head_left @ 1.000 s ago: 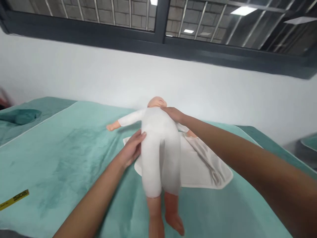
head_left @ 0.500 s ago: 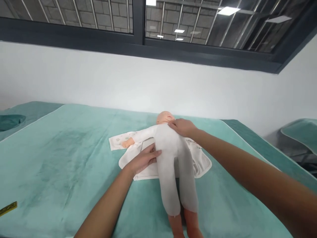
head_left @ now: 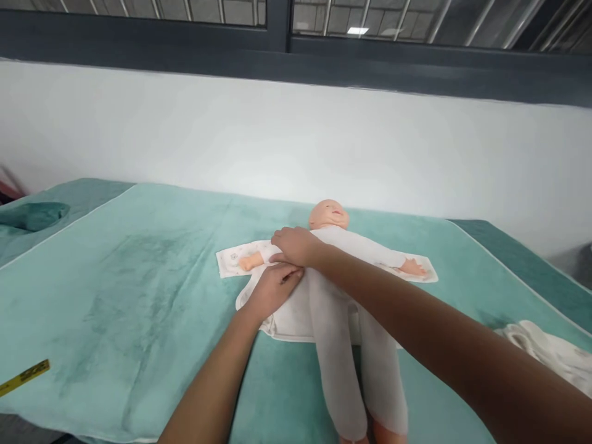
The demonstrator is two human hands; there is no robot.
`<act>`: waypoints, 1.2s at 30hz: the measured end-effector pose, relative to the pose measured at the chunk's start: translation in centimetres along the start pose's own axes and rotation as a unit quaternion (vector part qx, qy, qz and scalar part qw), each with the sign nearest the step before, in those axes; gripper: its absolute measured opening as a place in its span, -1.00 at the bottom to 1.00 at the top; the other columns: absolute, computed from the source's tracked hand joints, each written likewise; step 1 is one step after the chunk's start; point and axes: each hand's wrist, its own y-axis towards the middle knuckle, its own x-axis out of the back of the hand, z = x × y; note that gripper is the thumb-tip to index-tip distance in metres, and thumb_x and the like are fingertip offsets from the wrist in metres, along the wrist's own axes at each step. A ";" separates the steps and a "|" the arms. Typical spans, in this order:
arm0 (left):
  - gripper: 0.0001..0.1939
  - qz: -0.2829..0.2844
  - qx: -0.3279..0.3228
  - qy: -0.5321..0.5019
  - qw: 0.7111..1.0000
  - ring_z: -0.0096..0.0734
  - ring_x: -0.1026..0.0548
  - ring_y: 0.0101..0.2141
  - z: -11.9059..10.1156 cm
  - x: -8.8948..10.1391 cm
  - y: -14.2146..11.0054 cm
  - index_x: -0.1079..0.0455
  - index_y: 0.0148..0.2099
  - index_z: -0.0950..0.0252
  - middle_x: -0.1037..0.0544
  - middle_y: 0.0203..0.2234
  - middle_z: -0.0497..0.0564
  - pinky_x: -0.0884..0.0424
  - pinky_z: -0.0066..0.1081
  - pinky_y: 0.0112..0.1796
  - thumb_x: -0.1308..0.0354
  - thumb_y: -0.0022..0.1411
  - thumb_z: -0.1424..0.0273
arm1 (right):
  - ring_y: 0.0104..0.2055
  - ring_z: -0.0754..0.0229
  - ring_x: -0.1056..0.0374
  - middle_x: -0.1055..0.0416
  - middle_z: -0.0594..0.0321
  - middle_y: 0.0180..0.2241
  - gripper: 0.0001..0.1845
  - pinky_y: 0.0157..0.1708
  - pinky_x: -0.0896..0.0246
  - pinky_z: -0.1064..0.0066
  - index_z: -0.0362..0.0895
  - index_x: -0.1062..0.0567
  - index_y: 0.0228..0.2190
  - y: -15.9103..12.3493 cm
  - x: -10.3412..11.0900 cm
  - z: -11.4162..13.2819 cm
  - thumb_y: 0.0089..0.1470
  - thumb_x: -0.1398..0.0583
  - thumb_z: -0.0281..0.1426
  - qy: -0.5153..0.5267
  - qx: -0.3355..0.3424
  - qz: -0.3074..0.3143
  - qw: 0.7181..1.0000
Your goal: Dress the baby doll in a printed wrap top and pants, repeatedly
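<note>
A baby doll (head_left: 330, 216) lies face up in a white long-sleeved suit (head_left: 337, 364), its lower legs bare. Beneath it a white printed baby shirt (head_left: 289, 327) is spread out, with the doll's arms lying along its sleeves. My right hand (head_left: 296, 245) reaches across the doll's body and closes over the upper arm at the left of the view. Just below, my left hand (head_left: 277, 290) rests at the doll's side with fingers curled and thumb drawn in; whatever it pinches is hidden. The two hands are touching or nearly so.
Green plush cloth (head_left: 139, 296) covers the table. A bundle of white fabric (head_left: 546, 351) lies at the right, partly behind my right forearm. A yellow label strip (head_left: 23, 377) is at the left front. The white wall (head_left: 259, 142) and dark window frame (head_left: 277, 46) stand behind.
The doll now lies on the shirt with both arms along its sleeves. My right hand has moved from the doll's shoulder by the neck across to its other arm; my left hand stays at its side.
</note>
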 end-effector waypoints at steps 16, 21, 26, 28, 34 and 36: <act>-0.84 -0.298 0.176 0.042 0.937 -0.27 -0.47 -0.34 2.5 3.0 0.0 -0.42 -0.29 0.29 -0.56 -0.37 0.06 -0.33 -0.35 -0.30 -0.08 0.10 0.35 | -0.18 0.05 -0.34 -0.45 0.12 -0.24 -0.41 -0.26 -0.05 0.30 -0.09 -0.46 -0.25 -4.0 1.0 -1.6 0.21 0.10 0.10 0.070 -0.065 -0.029 0.995; -0.76 -0.370 0.147 -0.177 0.900 -0.42 -0.41 -0.40 2.2 3.0 0.0 -0.40 -0.30 0.32 -0.51 -0.40 -0.05 -0.33 -0.45 -0.33 -0.20 -0.04 0.30 | -0.17 0.02 -0.35 -0.47 0.08 -0.23 -0.45 -0.20 -0.06 0.24 -0.11 -0.48 -0.27 -4.0 0.6 -2.0 0.20 0.04 0.06 0.036 -0.091 -0.007 0.995; -0.77 -0.206 0.072 -0.118 0.969 -0.44 -0.37 -0.39 1.3 1.5 0.2 -0.39 -0.33 0.29 -0.44 -0.46 -0.09 -0.27 -0.46 -0.31 -0.20 0.08 0.22 | -0.13 -0.04 -0.36 -0.48 -0.04 -0.19 -0.68 -0.14 -0.08 0.20 -0.18 -0.50 -0.26 -1.8 -0.2 -0.2 0.20 -0.08 -0.22 0.027 -0.115 -0.036 0.992; -0.75 -0.163 0.060 -0.081 0.982 -0.46 -0.33 -0.41 1.1 1.3 0.2 -0.38 -0.35 0.28 -0.39 -0.49 -0.11 -0.23 -0.46 -0.32 -0.16 0.15 0.18 | -0.10 -0.02 -0.35 -0.47 -0.03 -0.15 -0.74 -0.13 -0.10 0.21 -0.18 -0.50 -0.25 -1.5 -0.2 0.2 0.17 -0.10 -0.29 0.032 -0.115 -0.038 0.992; -0.67 -0.238 0.106 -0.089 0.961 -0.48 -0.21 -0.45 1.4 1.4 -0.1 -0.25 -0.43 0.26 -0.23 -0.54 -0.15 -0.18 -0.46 -0.35 -0.08 0.24 0.13 | -0.21 0.11 -0.36 -0.51 0.13 -0.20 -0.62 -0.29 -0.11 0.36 -0.09 -0.51 -0.29 -9.9 0.0 -4.3 0.24 0.03 -0.18 0.208 -0.333 -0.271 0.879; -0.66 -0.248 0.101 -0.092 0.959 -0.48 -0.19 -0.45 1.3 1.1 0.0 -0.21 -0.46 0.26 -0.19 -0.55 -0.15 -0.17 -0.46 -0.35 -0.06 0.24 0.13 | -0.37 0.09 -0.32 -0.48 0.09 -0.44 -0.47 -0.37 -0.05 0.33 -0.10 -0.49 -0.51 -14.0 -1.4 -6.3 0.25 0.10 -0.12 0.208 -0.495 -0.293 0.791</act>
